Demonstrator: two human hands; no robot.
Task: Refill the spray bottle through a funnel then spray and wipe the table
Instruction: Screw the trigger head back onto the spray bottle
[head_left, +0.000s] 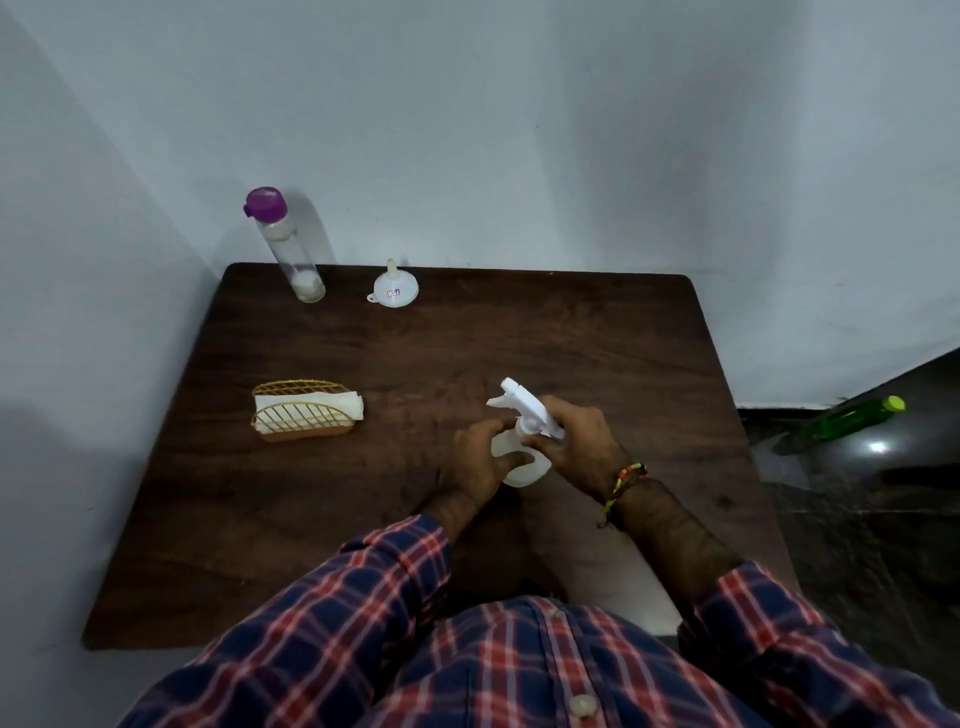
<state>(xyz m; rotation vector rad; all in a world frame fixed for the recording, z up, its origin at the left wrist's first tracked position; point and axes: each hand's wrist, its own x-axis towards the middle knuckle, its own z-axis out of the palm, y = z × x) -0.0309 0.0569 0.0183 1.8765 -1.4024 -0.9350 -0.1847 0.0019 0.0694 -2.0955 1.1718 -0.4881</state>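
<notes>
Closest in, a person in a plaid shirt (467, 670) of navy, red and white leans over a dark wooden table (363, 519), both sleeves pushed back from the forearms. A little further out, the two hands meet around a small white spray bottle (522, 457) that stands on the table near its middle, a bit toward the right. The left hand (475, 467) wraps the bottle's rounded body from the left, fingers curled around it with the thumb across the front. The right hand (579, 449) grips the bottle's neck just under the white trigger head (524, 402), fingers curled tight around the collar; the nozzle points away and to the left. A beaded thread band (626, 480) in red, yellow and black circles the right wrist. Left of the hands and well apart from them sits a golden wire napkin holder (304, 413) with white paper napkins (311, 404) lying between its two arched sides, one end poking out to the right. Further back, near the far edge of the table, a small white funnel (389, 288) rests mouth-down with its spout pointing up, a small sticker on its side. Just to its left stands a tall clear bottle (291, 249) with a purple cap, close to the far left corner of the table. Off to the right, on the dark glossy floor (857, 519), a green bottle (841, 423) with a lime-coloured cap lies near the pale wall (519, 130).
</notes>
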